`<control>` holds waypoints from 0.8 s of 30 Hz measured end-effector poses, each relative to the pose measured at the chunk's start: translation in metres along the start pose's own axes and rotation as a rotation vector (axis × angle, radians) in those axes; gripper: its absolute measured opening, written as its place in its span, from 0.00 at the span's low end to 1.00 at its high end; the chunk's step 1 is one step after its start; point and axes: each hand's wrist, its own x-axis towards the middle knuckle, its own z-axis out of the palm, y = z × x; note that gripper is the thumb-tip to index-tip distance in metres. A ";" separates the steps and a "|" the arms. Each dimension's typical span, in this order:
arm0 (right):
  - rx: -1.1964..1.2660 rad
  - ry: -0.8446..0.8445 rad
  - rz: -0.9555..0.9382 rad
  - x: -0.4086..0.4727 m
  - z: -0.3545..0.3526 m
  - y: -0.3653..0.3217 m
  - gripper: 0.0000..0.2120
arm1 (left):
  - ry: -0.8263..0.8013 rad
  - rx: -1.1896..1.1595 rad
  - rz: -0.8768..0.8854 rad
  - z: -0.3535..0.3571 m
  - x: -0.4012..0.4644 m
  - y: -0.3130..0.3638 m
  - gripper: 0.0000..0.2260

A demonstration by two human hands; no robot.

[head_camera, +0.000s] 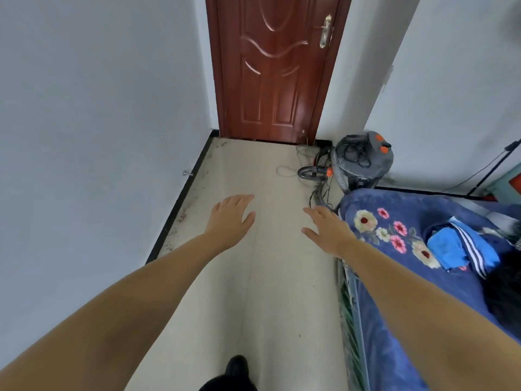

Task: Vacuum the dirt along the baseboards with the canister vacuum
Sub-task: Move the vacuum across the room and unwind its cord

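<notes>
Both hands empty, left hand (pixel 229 218) & right hand (pixel 328 230) spread flat: I'd walk to far-right canister vacuum (pixel 363 159), grab hose (pixel 337 173) w/o snagging cord (pixel 287 170), then work left baseboard (pixel 180 198).

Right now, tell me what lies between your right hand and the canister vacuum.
In the head view, right hand, canister vacuum: bare floor, black cord loops, the bed's corner.

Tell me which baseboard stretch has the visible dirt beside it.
The black baseboard along the left wall: reddish-brown specks litter the floor beside it. The stretch behind the vacuum, right of the door, shows cords but no such specks.
</notes>
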 end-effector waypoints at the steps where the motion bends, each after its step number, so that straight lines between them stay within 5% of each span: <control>1: 0.004 0.016 0.017 0.020 -0.010 0.004 0.27 | -0.002 0.010 0.024 -0.007 0.030 -0.001 0.21; 12: 0.106 0.037 0.312 0.198 -0.072 0.141 0.25 | -0.096 -0.088 0.172 0.015 0.311 0.046 0.22; 24: 0.164 -0.050 0.375 0.428 -0.135 0.272 0.25 | -0.128 -0.181 0.156 0.045 0.574 0.068 0.20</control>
